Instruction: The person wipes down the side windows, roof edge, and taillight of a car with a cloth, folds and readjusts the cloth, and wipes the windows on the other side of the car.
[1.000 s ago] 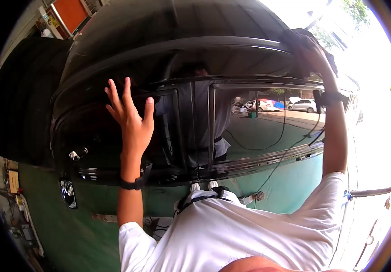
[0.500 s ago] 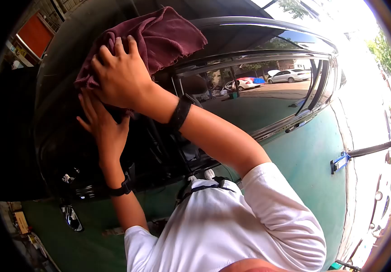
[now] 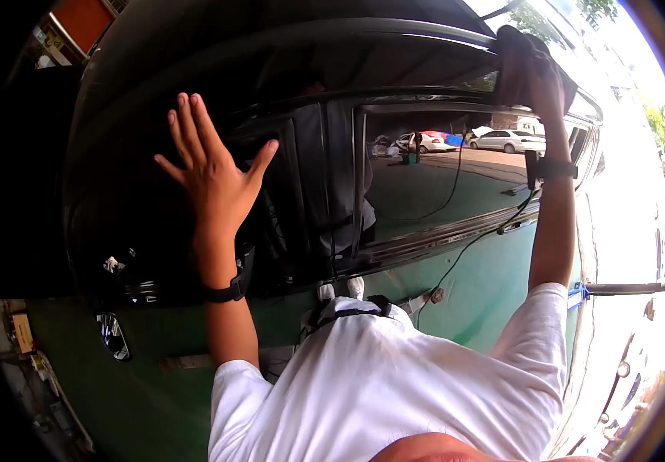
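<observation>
A glossy black car (image 3: 324, 58) stretches across the view in front of me. My left hand (image 3: 213, 169) is open, fingers spread, over the dark front side of its body; whether the palm touches cannot be made out. Far to the right, my right hand (image 3: 546, 86) presses a cloth (image 3: 511, 65) against the roof edge above the rear side window (image 3: 425, 185). In the shade there, the cloth looks almost black, and the fingers are hard to separate from it. Both wrists wear black bands.
The car's side mirror (image 3: 112, 336) juts out at lower left. My shoes (image 3: 355, 287) stand on a green floor (image 3: 471, 289) close to the car's side. A blue-and-black stand (image 3: 579, 295) is at right. A thin cable (image 3: 463, 250) runs past my right side.
My right hand has swept the maroon cloth from the front left of the roof to its far right end. My left hand, formerly beside the cloth, now lies apart from it, slightly further right.
</observation>
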Demonstrator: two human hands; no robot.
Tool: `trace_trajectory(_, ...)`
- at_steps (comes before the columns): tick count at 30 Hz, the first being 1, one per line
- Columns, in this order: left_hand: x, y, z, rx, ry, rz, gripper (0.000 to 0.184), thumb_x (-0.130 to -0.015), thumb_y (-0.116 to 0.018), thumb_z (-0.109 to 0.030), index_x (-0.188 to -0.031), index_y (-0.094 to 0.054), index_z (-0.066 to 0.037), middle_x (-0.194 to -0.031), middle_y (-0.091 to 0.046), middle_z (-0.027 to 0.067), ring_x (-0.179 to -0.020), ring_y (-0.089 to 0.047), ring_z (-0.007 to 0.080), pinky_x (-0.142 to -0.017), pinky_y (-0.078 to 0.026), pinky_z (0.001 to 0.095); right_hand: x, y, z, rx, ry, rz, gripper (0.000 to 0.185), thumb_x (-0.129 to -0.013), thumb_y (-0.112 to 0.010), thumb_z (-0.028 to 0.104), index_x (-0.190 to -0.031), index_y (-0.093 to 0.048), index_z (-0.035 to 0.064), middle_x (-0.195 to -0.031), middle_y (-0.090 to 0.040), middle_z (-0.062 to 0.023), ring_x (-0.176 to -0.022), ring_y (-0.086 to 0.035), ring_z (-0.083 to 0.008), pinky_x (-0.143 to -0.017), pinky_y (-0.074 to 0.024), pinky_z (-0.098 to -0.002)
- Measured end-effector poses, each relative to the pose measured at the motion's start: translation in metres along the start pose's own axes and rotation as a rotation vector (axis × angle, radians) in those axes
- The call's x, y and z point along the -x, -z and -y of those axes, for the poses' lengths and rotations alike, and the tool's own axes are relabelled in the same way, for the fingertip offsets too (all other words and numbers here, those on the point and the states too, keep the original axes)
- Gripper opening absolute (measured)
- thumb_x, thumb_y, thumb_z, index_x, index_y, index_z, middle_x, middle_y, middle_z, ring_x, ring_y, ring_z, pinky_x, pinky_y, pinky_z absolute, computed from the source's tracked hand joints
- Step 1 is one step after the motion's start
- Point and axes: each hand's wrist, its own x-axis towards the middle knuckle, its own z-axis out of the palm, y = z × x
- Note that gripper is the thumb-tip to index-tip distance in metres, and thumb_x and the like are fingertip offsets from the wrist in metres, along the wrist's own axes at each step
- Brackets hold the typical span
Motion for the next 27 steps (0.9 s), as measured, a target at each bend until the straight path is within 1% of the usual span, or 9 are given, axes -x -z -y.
trace_trajectory(3,-0.001,-0.004,0.001,0.027,-0.017,-0.048,0.117,-0.082,-0.065,-0.071,-0.161,-0.008,-0.005,-0.168,-0.010,0.0157,-0.154,-0.009,0.0396,-0.107,-0.006,0.0815,-0.002,0.003,-0.062,0.104,-0.143,0.081,0.048,-0.096,-0.055,0.053,-0.124,-0.065,0.0150,-0.125,-0.063,-0.0145,-0.116,-0.061,-0.0367,-0.096,-0.0464,-0.0450)
trace_trajectory(6,-0.005,-0.005,0.000,0.020,0.010,0.010,0.119,-0.082,-0.068,-0.069,-0.161,-0.006,-0.004,-0.168,-0.008,0.0161,-0.155,-0.006,0.0377,-0.110,-0.002,0.0793,-0.008,-0.006,-0.029,0.230,-0.116,0.129,0.049,-0.096,-0.054,0.054,-0.117,-0.066,0.0115,-0.116,-0.065,-0.0164,-0.107,-0.064,-0.0366,-0.087,-0.0509,-0.0449)
trace_trajectory(11,-0.004,0.009,-0.007,0.032,0.009,0.047,0.113,-0.084,-0.067,-0.066,-0.161,-0.009,-0.008,-0.169,-0.009,0.0139,-0.155,-0.008,0.0369,-0.110,-0.001,0.0787,0.005,-0.007,0.164,0.412,0.166,0.050,0.052,-0.096,-0.053,0.055,-0.106,-0.067,0.0055,-0.102,-0.069,-0.0195,-0.092,-0.071,-0.0366,-0.072,-0.0584,-0.0447)
trace_trajectory(14,-0.006,0.027,-0.012,-0.105,-0.012,0.099,0.104,-0.088,-0.066,-0.061,-0.162,-0.011,-0.012,-0.168,-0.011,0.0133,-0.155,-0.010,0.0374,-0.112,-0.001,0.0763,0.035,0.001,0.289,0.204,0.279,-0.162,0.045,-0.092,-0.062,0.049,-0.096,-0.066,0.0045,-0.091,-0.067,-0.0149,-0.081,-0.071,-0.0299,-0.061,-0.0582,-0.0403)
trace_trajectory(16,-0.011,0.050,-0.016,-0.141,-0.110,0.080,0.093,-0.091,-0.065,-0.048,-0.162,-0.016,-0.011,-0.167,-0.014,0.0157,-0.153,-0.013,0.0404,-0.112,-0.004,0.0759,0.052,0.006,0.357,0.067,0.342,-0.088,0.040,-0.089,-0.063,0.044,-0.090,-0.063,0.0044,-0.089,-0.065,-0.0117,-0.078,-0.067,-0.0241,-0.057,-0.0559,-0.0338)
trace_trajectory(22,-0.026,0.106,0.018,-0.140,-0.104,0.212,0.094,-0.085,-0.074,-0.031,-0.161,-0.018,-0.022,-0.166,-0.021,0.0120,-0.154,-0.017,0.0344,-0.121,-0.006,0.0620,0.085,-0.011,0.502,-0.104,0.674,-0.006,0.034,-0.091,-0.055,0.032,-0.109,-0.070,0.0081,-0.108,-0.067,-0.0094,-0.106,-0.059,-0.0253,-0.088,-0.0439,-0.0375)
trace_trajectory(24,-0.028,0.110,0.036,-0.117,-0.021,0.276,0.100,-0.082,-0.076,-0.030,-0.162,-0.016,-0.023,-0.167,-0.020,0.0132,-0.154,-0.017,0.0340,-0.121,-0.006,0.0607,0.090,-0.015,0.522,-0.201,0.853,0.056,0.041,-0.092,-0.055,0.036,-0.123,-0.067,0.0116,-0.122,-0.064,-0.0088,-0.117,-0.057,-0.0285,-0.102,-0.0404,-0.0440)
trace_trajectory(26,-0.028,0.113,0.058,-0.124,0.048,0.336,0.107,-0.081,-0.079,-0.039,-0.162,-0.010,-0.022,-0.166,-0.020,0.0145,-0.154,-0.018,0.0343,-0.121,-0.008,0.0600,0.096,-0.029,0.529,-0.337,0.845,-0.133,0.046,-0.095,-0.054,0.039,-0.135,-0.061,0.0166,-0.133,-0.059,-0.0072,-0.126,-0.054,-0.0322,-0.114,-0.0299,-0.0554)
trace_trajectory(27,-0.028,0.112,0.071,-0.064,0.057,0.339,0.108,-0.082,-0.078,-0.043,-0.162,-0.010,-0.022,-0.166,-0.020,0.0151,-0.153,-0.018,0.0346,-0.121,-0.009,0.0602,0.095,-0.023,0.525,-0.311,0.836,-0.022,0.056,-0.090,-0.061,0.051,-0.138,-0.057,0.0213,-0.132,-0.058,-0.0046,-0.129,-0.052,-0.0319,-0.115,-0.0285,-0.0607)
